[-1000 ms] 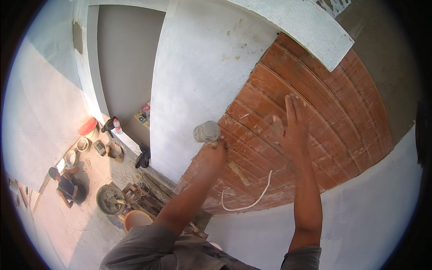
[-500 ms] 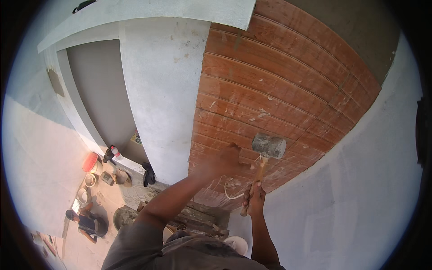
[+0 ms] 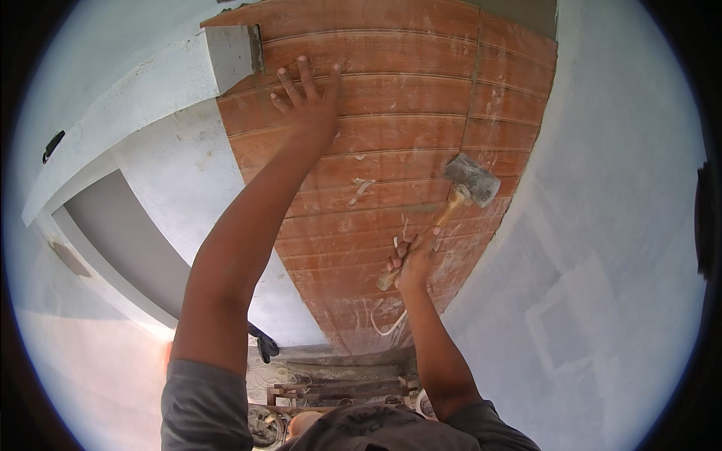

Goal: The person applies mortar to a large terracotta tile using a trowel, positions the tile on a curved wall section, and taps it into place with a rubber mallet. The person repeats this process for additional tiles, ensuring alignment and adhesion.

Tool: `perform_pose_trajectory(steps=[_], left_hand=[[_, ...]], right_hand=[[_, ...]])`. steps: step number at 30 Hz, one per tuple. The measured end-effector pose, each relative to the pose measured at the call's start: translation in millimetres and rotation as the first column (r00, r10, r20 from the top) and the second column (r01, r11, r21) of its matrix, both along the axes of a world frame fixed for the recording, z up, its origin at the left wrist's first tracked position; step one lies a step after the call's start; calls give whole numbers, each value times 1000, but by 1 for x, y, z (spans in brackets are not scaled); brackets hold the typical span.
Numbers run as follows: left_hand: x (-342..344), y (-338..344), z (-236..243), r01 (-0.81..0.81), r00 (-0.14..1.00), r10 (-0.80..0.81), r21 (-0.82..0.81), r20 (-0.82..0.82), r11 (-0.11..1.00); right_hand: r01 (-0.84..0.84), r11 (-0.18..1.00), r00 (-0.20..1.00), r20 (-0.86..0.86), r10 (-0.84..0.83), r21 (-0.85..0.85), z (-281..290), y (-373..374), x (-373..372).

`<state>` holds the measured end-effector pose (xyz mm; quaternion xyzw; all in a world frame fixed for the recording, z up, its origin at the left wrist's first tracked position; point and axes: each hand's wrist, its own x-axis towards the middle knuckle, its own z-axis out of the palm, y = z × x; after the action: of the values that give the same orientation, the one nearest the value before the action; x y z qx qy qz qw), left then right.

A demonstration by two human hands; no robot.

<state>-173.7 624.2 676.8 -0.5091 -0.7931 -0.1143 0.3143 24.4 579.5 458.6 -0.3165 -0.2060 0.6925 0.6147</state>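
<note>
My left hand (image 3: 310, 113) is raised with its fingers spread, against the upper part of a wall faced with brown wood-look tiles (image 3: 391, 98). Its fingertips lie near the dark end of a white ledge. Lower and to the right, my right hand (image 3: 417, 263) grips the wooden handle of a mallet (image 3: 472, 180). The mallet's thick grey head points up and to the right, in front of the tiles; whether it touches them I cannot tell. Whitish smears mark several tiles.
The white ledge (image 3: 150, 90) juts out at the upper left, above a grey doorway recess (image 3: 128, 233). A plain white wall (image 3: 594, 248) runs along the right. A pale loop of cable (image 3: 383, 323) hangs low on the tiles. Below are wooden planks (image 3: 338, 391) and a bucket (image 3: 265, 427).
My left hand has risen from beside the mallet to the upper tiles, fingers now spread. The mallet in my right hand is higher and tilted further right. The view has shifted toward the tiled wall.
</note>
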Motion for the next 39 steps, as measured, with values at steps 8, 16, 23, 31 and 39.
perform_pose_trajectory(steps=[8,16,23,31,39], left_hand=[[2,3,-2,90,996,-90,50,4,995],[35,17,7,121,992,-123,78,21,990],[64,32,24,139,990,-140,41,28,989],[61,32,24,118,993,-118,18,10,993],[57,34,21,138,990,-138,12,9,990]], right_hand=[[74,978,997,22,-80,193,-6,15,-15],[-43,811,840,461,-287,583,6,54,21],[21,481,878,214,-429,876,58,103,25],[-42,610,803,390,-451,791,94,140,24],[-86,562,717,443,-539,822,115,160,27]])
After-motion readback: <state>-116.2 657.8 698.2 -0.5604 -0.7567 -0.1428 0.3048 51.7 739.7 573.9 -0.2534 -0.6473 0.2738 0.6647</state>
